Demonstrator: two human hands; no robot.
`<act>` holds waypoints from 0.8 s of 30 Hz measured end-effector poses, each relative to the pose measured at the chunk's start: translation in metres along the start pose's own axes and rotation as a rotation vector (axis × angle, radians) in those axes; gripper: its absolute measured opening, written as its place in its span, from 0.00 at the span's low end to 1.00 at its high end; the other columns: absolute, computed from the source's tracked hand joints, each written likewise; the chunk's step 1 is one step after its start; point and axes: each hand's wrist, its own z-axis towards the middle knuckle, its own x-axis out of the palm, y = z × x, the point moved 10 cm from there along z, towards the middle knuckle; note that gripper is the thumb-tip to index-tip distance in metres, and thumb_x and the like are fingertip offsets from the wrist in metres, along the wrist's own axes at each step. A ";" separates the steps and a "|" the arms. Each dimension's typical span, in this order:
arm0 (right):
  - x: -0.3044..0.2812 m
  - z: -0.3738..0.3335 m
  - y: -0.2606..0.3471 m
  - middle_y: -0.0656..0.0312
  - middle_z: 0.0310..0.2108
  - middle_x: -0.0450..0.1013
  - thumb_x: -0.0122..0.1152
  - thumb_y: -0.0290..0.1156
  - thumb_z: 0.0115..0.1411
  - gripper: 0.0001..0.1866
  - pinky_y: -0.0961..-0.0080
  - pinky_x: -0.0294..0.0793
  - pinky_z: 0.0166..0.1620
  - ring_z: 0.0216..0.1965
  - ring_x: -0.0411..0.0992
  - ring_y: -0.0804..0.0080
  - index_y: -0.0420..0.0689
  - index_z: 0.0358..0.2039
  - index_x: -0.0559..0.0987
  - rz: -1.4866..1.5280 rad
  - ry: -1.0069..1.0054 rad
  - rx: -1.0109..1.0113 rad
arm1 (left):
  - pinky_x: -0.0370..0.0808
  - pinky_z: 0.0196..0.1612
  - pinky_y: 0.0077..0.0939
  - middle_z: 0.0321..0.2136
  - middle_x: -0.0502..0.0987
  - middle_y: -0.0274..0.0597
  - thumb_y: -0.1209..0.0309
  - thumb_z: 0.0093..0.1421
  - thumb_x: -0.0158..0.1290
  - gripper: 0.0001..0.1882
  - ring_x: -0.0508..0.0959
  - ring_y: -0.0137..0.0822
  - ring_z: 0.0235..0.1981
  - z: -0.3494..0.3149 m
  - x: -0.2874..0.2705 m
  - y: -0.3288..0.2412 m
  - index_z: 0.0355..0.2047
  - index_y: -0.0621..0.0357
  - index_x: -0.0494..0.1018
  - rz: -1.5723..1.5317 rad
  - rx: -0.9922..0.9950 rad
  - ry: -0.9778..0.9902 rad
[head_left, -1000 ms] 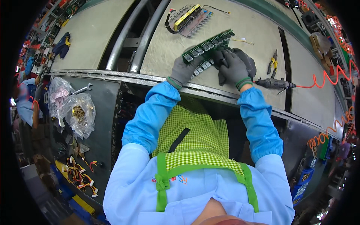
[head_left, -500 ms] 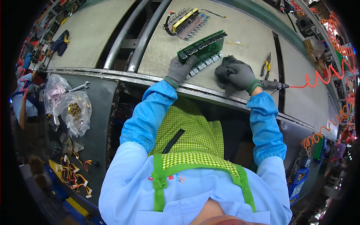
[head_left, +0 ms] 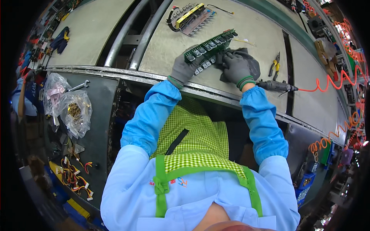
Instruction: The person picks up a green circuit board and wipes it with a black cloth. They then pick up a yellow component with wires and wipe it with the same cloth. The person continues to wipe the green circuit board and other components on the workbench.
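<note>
A long green circuit board (head_left: 216,44), with rows of dark round parts and pale square parts, is tilted above the metal worktop. My left hand (head_left: 184,68), in a grey glove, grips its near left end, thumb across the front. My right hand (head_left: 237,69), also gloved, is closed on a dark grey cloth (head_left: 251,63) and presses it close to the board's right side; the contact itself is hidden. A grey air screwdriver (head_left: 275,85) with an orange coiled hose lies to the right of my right wrist.
Farther back lies another board (head_left: 192,19) with yellow transformers and a black lead. Yellow-handled pliers (head_left: 274,67) rest at the right. On the left-hand dark bench are a plastic bag of brass fasteners (head_left: 75,111), a wrench (head_left: 80,85) and bundled wires (head_left: 75,179). Two metal rollers cross the upper left.
My right hand has moved left with the cloth, right up to the board. The board has tipped, so more of its round parts face up.
</note>
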 end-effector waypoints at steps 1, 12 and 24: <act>-0.003 -0.003 0.005 0.55 0.56 0.69 0.54 0.36 0.55 0.24 0.62 0.64 0.59 0.55 0.67 0.53 0.46 0.53 0.74 0.028 0.083 -0.020 | 0.75 0.41 0.23 0.37 0.81 0.38 0.67 0.61 0.58 0.16 0.78 0.25 0.38 0.001 0.001 0.003 0.46 0.63 0.75 -0.014 -0.026 0.006; -0.026 -0.008 -0.043 0.48 0.48 0.73 0.53 0.36 0.52 0.24 0.63 0.70 0.52 0.49 0.71 0.50 0.46 0.51 0.75 0.464 -0.079 0.248 | 0.75 0.46 0.25 0.42 0.78 0.44 0.65 0.61 0.58 0.22 0.78 0.30 0.42 0.000 0.011 0.006 0.51 0.65 0.69 -0.040 -0.015 0.090; -0.010 -0.011 0.011 0.56 0.53 0.71 0.53 0.34 0.54 0.21 0.61 0.65 0.58 0.54 0.67 0.51 0.49 0.49 0.77 0.130 0.029 -0.137 | 0.75 0.46 0.24 0.42 0.78 0.43 0.68 0.61 0.57 0.20 0.78 0.30 0.42 0.003 0.007 0.011 0.51 0.64 0.70 -0.041 -0.004 0.060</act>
